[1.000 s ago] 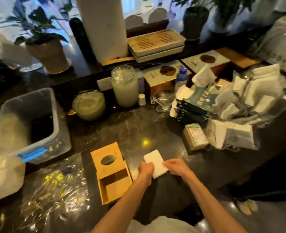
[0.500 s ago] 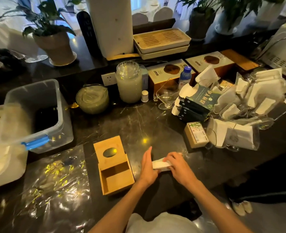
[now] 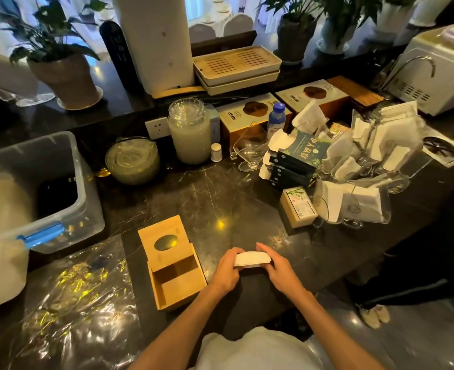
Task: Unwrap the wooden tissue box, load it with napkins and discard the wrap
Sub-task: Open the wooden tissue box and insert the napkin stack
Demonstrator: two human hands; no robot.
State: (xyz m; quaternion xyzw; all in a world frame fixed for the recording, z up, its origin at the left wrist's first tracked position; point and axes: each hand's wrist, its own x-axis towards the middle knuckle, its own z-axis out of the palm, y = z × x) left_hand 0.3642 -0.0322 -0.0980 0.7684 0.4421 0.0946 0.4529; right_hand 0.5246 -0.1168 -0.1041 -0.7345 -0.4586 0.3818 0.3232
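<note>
Lifted off the counter since a second ago, the napkins [image 3: 252,259] now form a thick white paper stack bowed upward between both hands. Left hand [image 3: 225,271] curls around the stack's left end, right hand [image 3: 276,268] clamps the right end, fingers over the top edge. Just left of them sits the box [image 3: 173,263], smooth pale wood, square-edged, its lid with an oval hole slid back to expose a bare cavity. Crinkled clear wrap [image 3: 68,297] lies flat on the dark, glossy veined stone counter [image 3: 210,198], glinting yellow, left of the box.
</note>
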